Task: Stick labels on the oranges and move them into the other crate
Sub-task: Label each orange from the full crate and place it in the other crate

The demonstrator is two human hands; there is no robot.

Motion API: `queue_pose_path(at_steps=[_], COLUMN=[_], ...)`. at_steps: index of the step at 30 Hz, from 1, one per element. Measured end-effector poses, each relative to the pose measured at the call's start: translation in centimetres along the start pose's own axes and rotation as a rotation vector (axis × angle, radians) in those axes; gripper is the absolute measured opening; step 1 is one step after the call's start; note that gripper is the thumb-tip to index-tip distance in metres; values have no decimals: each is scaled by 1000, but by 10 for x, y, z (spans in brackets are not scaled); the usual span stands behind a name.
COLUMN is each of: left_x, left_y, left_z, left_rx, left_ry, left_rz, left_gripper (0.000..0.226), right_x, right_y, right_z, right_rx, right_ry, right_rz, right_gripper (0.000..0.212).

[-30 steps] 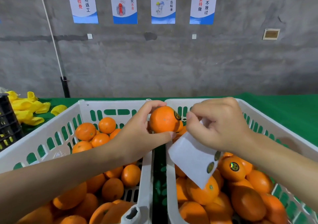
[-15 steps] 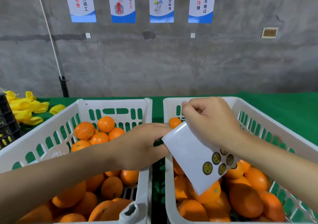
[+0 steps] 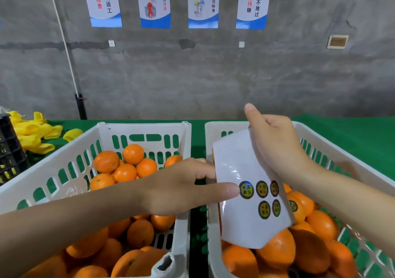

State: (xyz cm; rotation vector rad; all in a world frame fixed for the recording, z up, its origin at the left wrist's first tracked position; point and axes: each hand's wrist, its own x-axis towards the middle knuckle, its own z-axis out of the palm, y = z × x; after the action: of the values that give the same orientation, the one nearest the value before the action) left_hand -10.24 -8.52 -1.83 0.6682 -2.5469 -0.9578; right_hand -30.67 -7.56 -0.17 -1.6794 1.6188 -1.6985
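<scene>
Step in hand: you were going for a fresh label, I'd say. No orange in either hand, so this looked like the peel part of the cycle.

Left hand [image 3: 181, 189]: fingers loosely spread and holding nothing, thumb tip stretched out and touching the edge of the nearest label [image 3: 246, 189]. Your other fingertips went behind the near edge of the sheet, so I couldn't tell what they were doing back there.

Right hand [image 3: 275, 141]: fingers curled shut on the top of the label sheet [image 3: 241, 170], index finger poking up above the rest. The sheet hung down from those fingers, tilted toward your left thumb.

Labels: five round ones were left, clustered on the lower part of the sheet, well below your right fingers and right at your left thumb tip.

Oranges: the unlabelled pile [image 3: 126, 166] sat in the left crate [image 3: 70, 149] under and past your left fingers. The right crate [image 3: 320, 141] held the done ones; one labelled orange [image 3: 299, 207] peeked out just beside the sheet's edge.

Next move: my guess is you needed a nail under the label's rim, peeling slowly while the right fingers kept the sheet taut.

Watch out: the backing looked glossy and floppy, so it could buckle if you pushed instead of lifted.
</scene>
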Motion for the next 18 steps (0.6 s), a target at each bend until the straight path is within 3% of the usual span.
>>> queue_pose_path(at_steps=[5, 9, 11, 14, 18], left_x=[3, 9, 12, 15, 21], left_y=[-4, -5, -6, -9, -13], left_z=[-1, -5, -7, -6, -7], left_rx=[31, -59, -75, -137, -205], left_ry=[46, 268, 397, 520, 599], left_rz=[-77, -123, -168, -202, -236], left_gripper=[46, 42, 45, 46, 47], right_x=[-6, -5, -6, -9, -11], right_y=[-1, 6, 7, 1, 0], right_z=[6, 5, 4, 3, 2], right_rx=[-2, -310, -498, -519, -531], right_ry=[-125, -93, -43, -16, -223], right_rz=[-39, -195, -322, -472, -589], right_gripper=[60, 33, 40, 32, 21])
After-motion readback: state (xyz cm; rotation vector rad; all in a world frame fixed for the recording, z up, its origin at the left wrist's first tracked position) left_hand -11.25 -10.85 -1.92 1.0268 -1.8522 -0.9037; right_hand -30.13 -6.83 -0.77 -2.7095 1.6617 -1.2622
